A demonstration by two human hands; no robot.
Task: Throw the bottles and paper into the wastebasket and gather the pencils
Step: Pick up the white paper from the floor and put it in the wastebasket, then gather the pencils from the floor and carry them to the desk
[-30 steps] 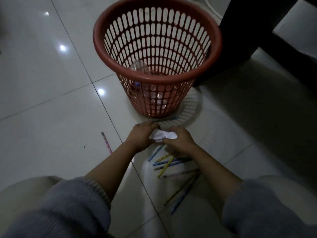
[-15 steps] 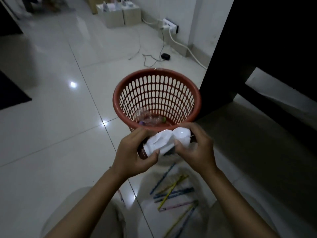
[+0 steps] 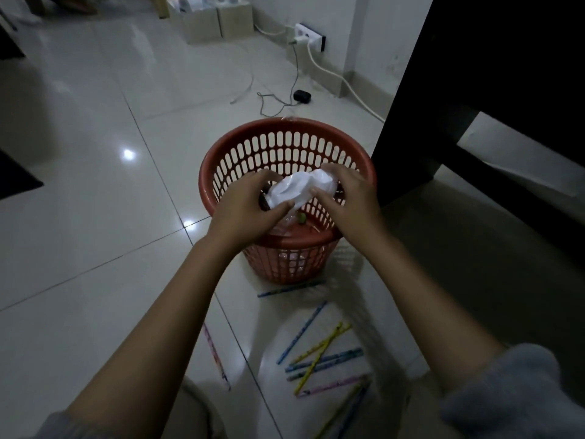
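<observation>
A crumpled white paper [image 3: 296,190] is held over the open top of the red slotted wastebasket [image 3: 335,134]. My left hand [image 3: 245,209] grips its left end and my right hand [image 3: 349,198] grips its right end. Inside the wastebasket, clear plastic bottles [image 3: 289,224] lie at the bottom, partly hidden by my hands. Several coloured pencils [image 3: 319,353] lie scattered on the floor in front of the basket, one blue pencil [image 3: 289,289] right at its base and one pink pencil [image 3: 217,356] apart to the left.
Dark furniture [image 3: 493,99] stands close to the right of the wastebasket. A power strip [image 3: 308,36] with cables [image 3: 278,99] sits by the far wall, next to two boxes [image 3: 209,23]. White glossy floor tiles [image 3: 95,217] spread to the left.
Both hands lifted the paper from the floor by the pencils and carried it forward, from just before the basket's rim to above its opening. The view also rose.
</observation>
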